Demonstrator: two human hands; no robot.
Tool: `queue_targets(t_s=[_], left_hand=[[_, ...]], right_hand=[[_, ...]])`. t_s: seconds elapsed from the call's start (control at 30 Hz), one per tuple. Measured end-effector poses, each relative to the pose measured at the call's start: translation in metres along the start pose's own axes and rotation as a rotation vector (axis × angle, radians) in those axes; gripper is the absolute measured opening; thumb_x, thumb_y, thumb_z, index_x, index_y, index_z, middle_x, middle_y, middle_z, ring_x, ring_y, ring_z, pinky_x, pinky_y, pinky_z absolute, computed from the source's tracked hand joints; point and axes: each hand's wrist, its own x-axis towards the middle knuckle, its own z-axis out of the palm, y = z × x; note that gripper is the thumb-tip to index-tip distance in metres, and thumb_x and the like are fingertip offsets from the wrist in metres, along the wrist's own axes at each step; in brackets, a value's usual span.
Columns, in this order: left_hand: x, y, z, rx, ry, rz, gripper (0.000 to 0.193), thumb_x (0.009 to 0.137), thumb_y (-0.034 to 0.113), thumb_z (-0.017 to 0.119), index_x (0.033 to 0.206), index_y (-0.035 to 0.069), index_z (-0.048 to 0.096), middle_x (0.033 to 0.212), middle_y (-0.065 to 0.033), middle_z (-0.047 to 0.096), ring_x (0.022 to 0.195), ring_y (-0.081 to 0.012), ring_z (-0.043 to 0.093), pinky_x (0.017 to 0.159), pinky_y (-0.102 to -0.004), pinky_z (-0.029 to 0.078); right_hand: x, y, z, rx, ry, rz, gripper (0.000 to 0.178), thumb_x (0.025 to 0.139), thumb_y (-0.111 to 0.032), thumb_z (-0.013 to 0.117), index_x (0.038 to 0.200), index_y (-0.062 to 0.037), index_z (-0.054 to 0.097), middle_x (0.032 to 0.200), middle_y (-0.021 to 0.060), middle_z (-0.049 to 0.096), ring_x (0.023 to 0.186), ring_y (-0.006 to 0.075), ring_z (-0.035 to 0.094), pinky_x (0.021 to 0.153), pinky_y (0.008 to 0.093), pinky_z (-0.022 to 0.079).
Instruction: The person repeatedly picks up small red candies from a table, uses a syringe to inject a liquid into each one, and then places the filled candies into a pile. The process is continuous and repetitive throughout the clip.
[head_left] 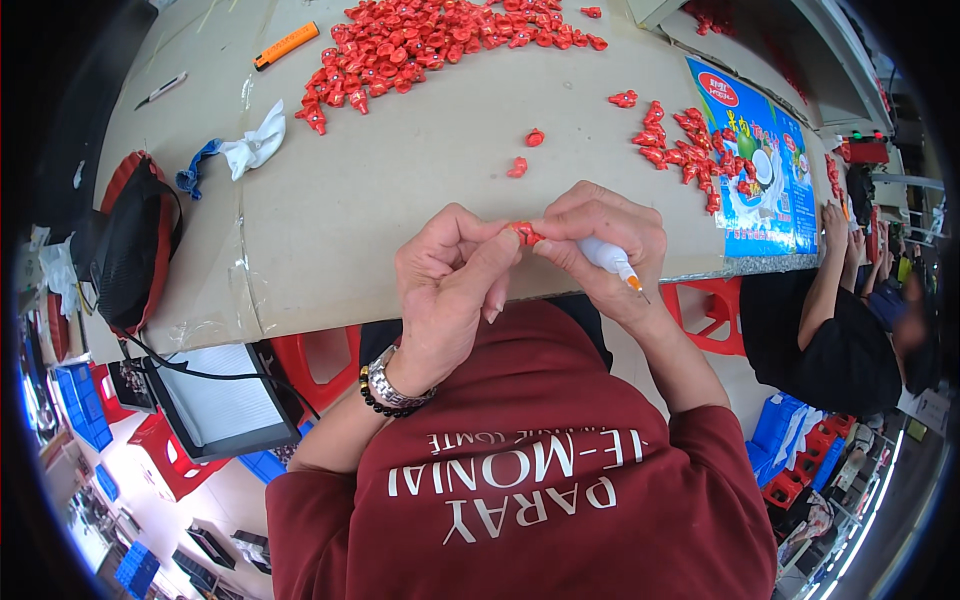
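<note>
Between the fingertips of both hands, just over the table's near edge, is a small red plastic piece [525, 234] with some dark marks. My left hand [448, 285] pinches it from the left with thumb and finger. My right hand [612, 238] meets it from the right with its fingertips. Tucked in the right hand is a white squeeze bottle [602, 254], its orange needle tip pointing down and right, away from the piece. Two loose red pieces [517, 167] lie just beyond my hands. The fingers hide part of the held piece.
A big heap of red pieces [420, 45] covers the far table; a smaller group [690, 150] reaches a blue printed sheet [745, 215]. An orange knife [287, 46], pen [161, 90], crumpled tissue [255, 143] and black-red pouch [135, 245] lie left. A co-worker sits right.
</note>
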Motion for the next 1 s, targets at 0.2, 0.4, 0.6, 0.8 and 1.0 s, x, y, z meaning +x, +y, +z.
queue_targets(t_s=[0.2, 0.4, 0.6, 0.8, 1.0], left_hand=[[-0.001, -0.004, -0.001, 0.029, 0.012, -0.01, 0.008, 0.092, 0.006, 0.058, 0.086, 0.003, 0.054, 0.079, -0.0095, 0.064, 0.047, -0.0058, 0.047, 0.04, -0.0193, 0.036], [0.0, -0.004, 0.001, 0.031, 0.029, -0.019, 0.007, 0.092, 0.006, 0.058, 0.086, 0.003, 0.055, 0.079, -0.0097, 0.064, 0.047, -0.0061, 0.047, 0.04, -0.0192, 0.036], [0.004, -0.002, 0.006, 0.02, 0.054, -0.039, 0.006, 0.092, 0.007, 0.057, 0.089, 0.003, 0.057, 0.078, -0.0079, 0.064, 0.047, -0.0055, 0.048, 0.04, -0.0188, 0.036], [0.005, 0.011, 0.011, 0.087, 0.091, -0.147, 0.007, 0.092, 0.009, 0.058, 0.093, 0.002, 0.058, 0.078, -0.0056, 0.064, 0.047, -0.0045, 0.047, 0.041, -0.0182, 0.035], [0.003, 0.009, 0.004, 0.187, 0.028, -0.106, 0.011, 0.092, 0.009, 0.057, 0.1, 0.003, 0.053, 0.084, -0.0099, 0.064, 0.048, -0.0064, 0.047, 0.041, -0.0187, 0.036]], right_hand=[[-0.002, 0.005, 0.002, 0.027, -0.008, 0.019, 0.014, 0.071, 0.003, 0.075, 0.083, -0.0004, 0.069, 0.076, 0.0095, 0.066, 0.068, 0.0168, 0.061, 0.058, 0.0266, 0.046], [-0.001, 0.006, 0.002, 0.025, 0.0, -0.001, 0.013, 0.071, 0.006, 0.071, 0.081, -0.0001, 0.065, 0.074, 0.0093, 0.064, 0.065, 0.02, 0.063, 0.056, 0.0278, 0.049], [0.006, 0.008, -0.003, 0.048, -0.012, 0.039, 0.013, 0.069, 0.005, 0.073, 0.079, -0.0006, 0.066, 0.074, 0.0084, 0.064, 0.065, 0.0176, 0.063, 0.057, 0.0274, 0.049], [0.013, 0.005, -0.009, 0.12, -0.053, 0.222, 0.011, 0.07, 0.001, 0.074, 0.08, -0.0013, 0.07, 0.076, 0.0061, 0.064, 0.07, 0.015, 0.06, 0.063, 0.0263, 0.046], [0.01, 0.009, -0.008, 0.28, -0.038, 0.414, 0.007, 0.073, 0.002, 0.072, 0.077, -0.002, 0.069, 0.072, 0.0027, 0.064, 0.066, 0.0082, 0.06, 0.059, 0.0226, 0.047]])
